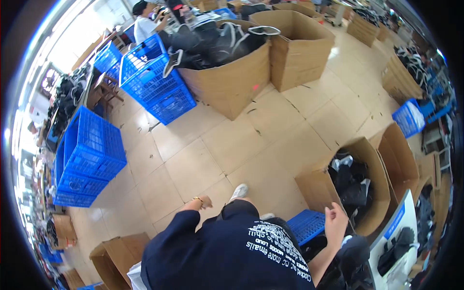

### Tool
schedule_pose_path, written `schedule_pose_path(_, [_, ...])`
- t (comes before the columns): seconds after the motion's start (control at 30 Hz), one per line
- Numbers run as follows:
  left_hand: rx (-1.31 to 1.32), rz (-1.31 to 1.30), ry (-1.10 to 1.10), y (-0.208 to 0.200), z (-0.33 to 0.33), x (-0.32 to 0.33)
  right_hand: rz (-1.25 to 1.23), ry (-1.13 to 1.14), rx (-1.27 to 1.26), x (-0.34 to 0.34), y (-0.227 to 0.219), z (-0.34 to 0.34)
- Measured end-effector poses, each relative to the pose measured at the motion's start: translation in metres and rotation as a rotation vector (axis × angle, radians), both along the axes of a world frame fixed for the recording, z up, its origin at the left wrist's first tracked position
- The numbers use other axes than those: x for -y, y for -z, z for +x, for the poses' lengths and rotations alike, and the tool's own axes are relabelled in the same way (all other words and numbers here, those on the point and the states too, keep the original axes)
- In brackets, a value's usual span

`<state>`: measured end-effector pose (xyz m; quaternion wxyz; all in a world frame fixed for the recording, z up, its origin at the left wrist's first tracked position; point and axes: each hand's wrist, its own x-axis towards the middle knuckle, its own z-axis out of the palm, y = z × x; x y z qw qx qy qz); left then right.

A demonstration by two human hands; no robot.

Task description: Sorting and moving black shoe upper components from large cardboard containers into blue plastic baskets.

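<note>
My left hand point(206, 202) hangs beside my body above the tiled floor, with a band at the wrist. It holds nothing, and its fingers are loosely bent and slightly apart. On the other side, my right hand point(334, 220) is raised with bent, parted fingers and nothing in them. It is nearest to a blue plastic crate point(305, 227) and an open cardboard box point(379, 193). Black pieces with white or silvery parts point(352, 186) fill much of that box. Dark items point(355, 253) lie beside my right forearm.
Stacked blue crates point(92, 159) stand at left, with more crates point(157, 84) farther off. A large carton point(227, 79) heaped with black goods stands ahead beside another carton point(302, 58). A white table point(394, 241) is at right. A person point(147, 26) works at the far left.
</note>
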<state>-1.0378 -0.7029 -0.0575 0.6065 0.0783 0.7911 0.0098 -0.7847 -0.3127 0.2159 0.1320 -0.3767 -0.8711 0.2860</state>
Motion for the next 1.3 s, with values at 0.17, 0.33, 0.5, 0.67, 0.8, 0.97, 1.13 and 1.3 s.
schedule_pose_path(0.17, [-0.223,0.462,0.297,-0.001,0.01,-0.005,0.03,-0.104,0.005,0.053,-0.005,-0.058])
schedule_pose_path(0.33, [-0.365,0.644,-0.082,-0.01,-0.055,0.043,0.01,-0.209,-0.056,0.148,0.0,-0.142])
schedule_pose_path(0.5, [-0.675,0.438,-0.539,0.01,-0.129,0.149,-0.188,-0.407,-0.008,0.219,-0.014,-0.199])
schedule_pose_path(0.67, [-0.778,0.292,-0.756,0.008,-0.138,0.242,-0.022,-0.44,-0.029,0.248,-0.003,-0.21])
schedule_pose_path(0.8, [-0.494,0.228,-0.515,0.016,-0.105,0.267,-0.031,-0.436,0.081,0.26,-0.002,-0.2])
schedule_pose_path(0.97, [-0.194,0.119,0.204,0.078,-0.037,0.249,-0.025,-0.369,0.041,0.277,-0.006,-0.165])
schedule_pose_path(1.13, [-0.245,0.424,0.39,0.052,-0.03,0.171,-0.071,-0.297,-0.041,0.282,0.012,-0.085])
schedule_pose_path(1.3, [-0.346,0.414,0.11,-0.044,0.0,0.096,-0.143,-0.078,0.069,0.273,0.043,0.038])
